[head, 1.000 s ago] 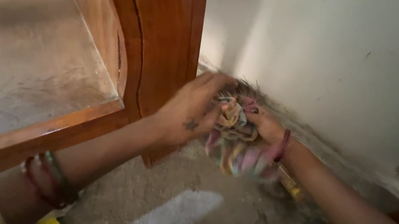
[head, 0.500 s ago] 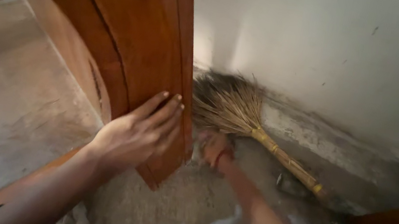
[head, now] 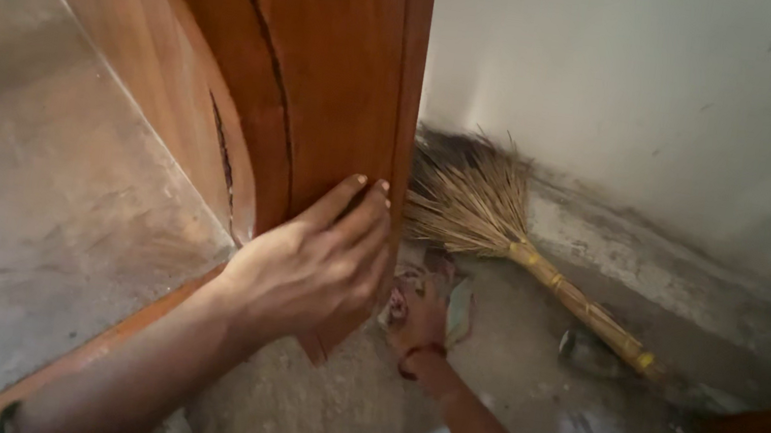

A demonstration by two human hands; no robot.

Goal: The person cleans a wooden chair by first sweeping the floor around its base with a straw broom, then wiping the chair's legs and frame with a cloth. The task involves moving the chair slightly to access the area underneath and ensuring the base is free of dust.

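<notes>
Seen from the head camera, the person's left hand (head: 314, 267) lies flat against the edge of a reddish-brown wooden panel (head: 325, 70) with a curved groove, fingers stretched out together and holding nothing, fingertips near the panel's right edge. Just right of and below it, the right hand (head: 415, 312), a red thread at the wrist, presses down on a crumpled multicoloured cloth (head: 452, 300) that lies on the rough grey concrete floor (head: 329, 418) at the foot of the panel. The cloth shows beneath and to either side of the hand; whether the fingers are closed on it or spread over it cannot be told. Just beyond the cloth, a straw broom with a bound yellow handle (head: 493, 226) lies on the floor, its bristles fanned into the corner against the whitewashed wall (head: 669, 95), its handle running away to the right. To the left, a dusty glass pane (head: 32, 190) sits in the wooden frame.
</notes>
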